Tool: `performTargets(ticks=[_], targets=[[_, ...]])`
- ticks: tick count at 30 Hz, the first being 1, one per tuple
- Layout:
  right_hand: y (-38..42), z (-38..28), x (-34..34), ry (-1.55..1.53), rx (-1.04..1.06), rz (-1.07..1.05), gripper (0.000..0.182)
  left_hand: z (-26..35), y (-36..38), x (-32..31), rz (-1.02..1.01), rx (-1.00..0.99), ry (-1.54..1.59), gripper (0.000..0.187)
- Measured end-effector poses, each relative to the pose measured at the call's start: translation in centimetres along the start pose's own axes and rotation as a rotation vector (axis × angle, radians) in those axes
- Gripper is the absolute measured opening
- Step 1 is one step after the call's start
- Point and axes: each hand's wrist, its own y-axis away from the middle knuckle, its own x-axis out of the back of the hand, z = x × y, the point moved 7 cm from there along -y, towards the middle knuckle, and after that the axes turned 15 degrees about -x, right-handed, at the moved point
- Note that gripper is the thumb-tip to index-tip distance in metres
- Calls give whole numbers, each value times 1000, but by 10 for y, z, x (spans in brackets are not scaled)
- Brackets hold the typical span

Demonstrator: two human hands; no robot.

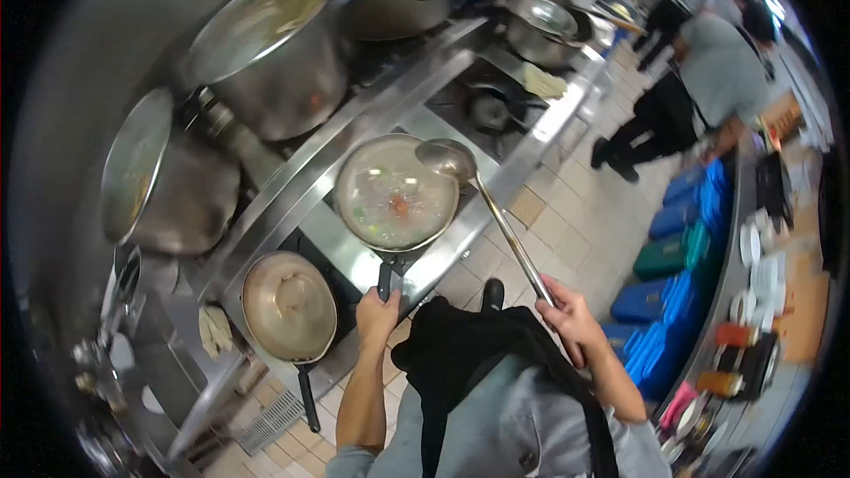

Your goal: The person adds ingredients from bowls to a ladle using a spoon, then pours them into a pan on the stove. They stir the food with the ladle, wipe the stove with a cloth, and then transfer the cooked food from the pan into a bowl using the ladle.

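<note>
My left hand (379, 317) is closed round the black handle of a frying pan (359, 208) on the stove. Pale, bubbling liquid fills that pan, with green bits and an orange-red piece in it. A long-handled ladle (447, 161) is gripped in my right hand (571, 314), its bowl over the pan's right rim. To the lower left, a second frying pan (288, 305) with a light brown inside sits on the neighbouring burner, its black handle pointing toward me.
Two large steel pots (274, 71) stand behind the pans on the left. A smaller pot (542, 28) and a folded cloth (544, 82) are farther along the stove. Another person (708, 71) stands in the aisle, near blue bins (655, 296) and a green bin (675, 252) under the right counter.
</note>
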Motion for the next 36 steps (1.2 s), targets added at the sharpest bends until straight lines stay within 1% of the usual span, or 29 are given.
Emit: performTargets(ticks=[1, 2, 3, 4, 5, 6, 8, 9, 11, 13, 14, 16, 18, 19, 21, 22, 23, 24, 25, 26, 27, 28, 29, 30, 31, 32, 34, 35, 36], targets=[[8, 5, 4, -41, -26, 58, 55, 1, 2, 5, 40, -17, -4, 47], [11, 0, 0, -172, -96, -56, 55, 6, 2, 8, 61, -56, -4, 47], [17, -3, -2, -310, -126, -148, 55, 7, 4, 11, 6, -88, -7, 46], [19, 6, -1, -396, -129, -98, 56, 10, -1, 8, -26, -145, 6, 45], [22, -2, -1, -396, -78, -146, 57, 6, -2, 8, -18, -210, 57, 42], [27, -3, -2, -442, -65, -159, 52, -6, -2, 10, 0, -253, -89, 39], [31, 8, 2, -580, -64, -201, 52, 23, 2, 16, -65, -255, -25, 35], [37, 12, 9, -608, -45, -164, 52, 25, 1, 10, -88, -298, -30, 35], [49, 16, 16, -758, -40, -227, 52, 18, -2, -6, -185, -273, 68, 33], [60, 21, 29, -837, -29, -225, 53, 13, -8, -24, -232, -282, 64, 33], [66, 23, 34, -895, -27, -247, 53, 25, -5, -31, -257, -266, 67, 33], [81, 28, 53, -904, 5, -223, 52, 60, 1, -46, -304, -311, 120, 31], [98, 37, 76, -911, 37, -195, 51, 98, 10, -73, -427, -288, 278, 18], [105, 43, 89, -913, 58, -153, 50, 119, 14, -83, -491, -307, 226, 14], [118, 54, 114, -925, 89, -103, 50, 174, 26, -101, -527, -335, 259, 15], [126, 61, 129, -898, 108, -33, 51, 201, 32, -112, -554, -347, 298, 17], [134, 69, 147, -868, 124, 36, 53, 221, 39, -125, -607, -262, 347, 19], [143, 79, 164, -870, 131, 44, 53, 232, 42, -146, -612, -272, 346, 19], [150, 90, 179, -821, 132, 119, 55, 238, 40, -169, -638, -264, 417, 13], [157, 99, 196, -773, 132, 193, 58, 256, 43, -183, -664, -255, 488, 10], [168, 106, 213, -797, 146, 209, 61, 278, 49, -192, -684, -275, 416, 11], [178, 114, 227, -804, 145, 214, 61, 289, 51, -208, -690, -275, 411, 11], [188, 125, 243, -784, 119, 269, 61, 303, 49, -228, -704, -360, 406, 12], [198, 135, 261, -761, 94, 325, 62, 336, 60, -239, -717, -444, 405, 14], [209, 142, 277, -761, 102, 335, 63, 355, 72, -248, -759, -312, 416, 18], [212, 151, 291, -778, 102, 343, 63, 377, 75, -262, -771, -316, 400, 18], [221, 171, 314, -737, 93, 431, 60, 403, 79, -280, -799, -338, 291, 17], [222, 178, 326, -744, 85, 457, 61, 421, 80, -291, -804, -430, 257, 18], [220, 184, 334, -762, 81, 459, 61, 431, 77, -304, -813, -430, 240, 18]])
